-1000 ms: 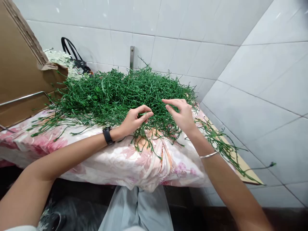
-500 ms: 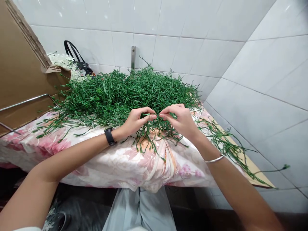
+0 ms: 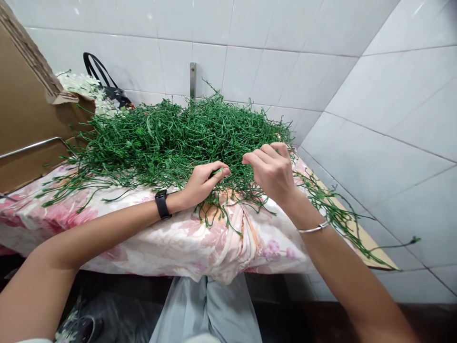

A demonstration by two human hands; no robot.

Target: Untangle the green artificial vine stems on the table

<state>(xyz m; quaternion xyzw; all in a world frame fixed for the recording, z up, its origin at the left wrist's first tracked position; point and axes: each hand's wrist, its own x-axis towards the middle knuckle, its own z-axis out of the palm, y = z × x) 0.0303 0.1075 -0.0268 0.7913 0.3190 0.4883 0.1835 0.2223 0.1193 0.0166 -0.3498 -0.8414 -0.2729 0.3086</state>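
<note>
Brown cardboard [image 3: 28, 95] at left, black-handled bag [image 3: 120, 96], metal strip [image 3: 193, 80] on tiled wall [image 3: 274, 24]

The head-worn camera looks forward and down from above the near edge of the table [image 3: 160, 252], close in, facing the wall [image 3: 278, 24] beyond the far edge, with the lap [image 3: 207, 312] below the near one.

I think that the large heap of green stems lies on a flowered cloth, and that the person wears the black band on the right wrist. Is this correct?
Not quite: the head view shows the black band on the left wrist. The large heap of green stems does lie on the flowered cloth.
</note>
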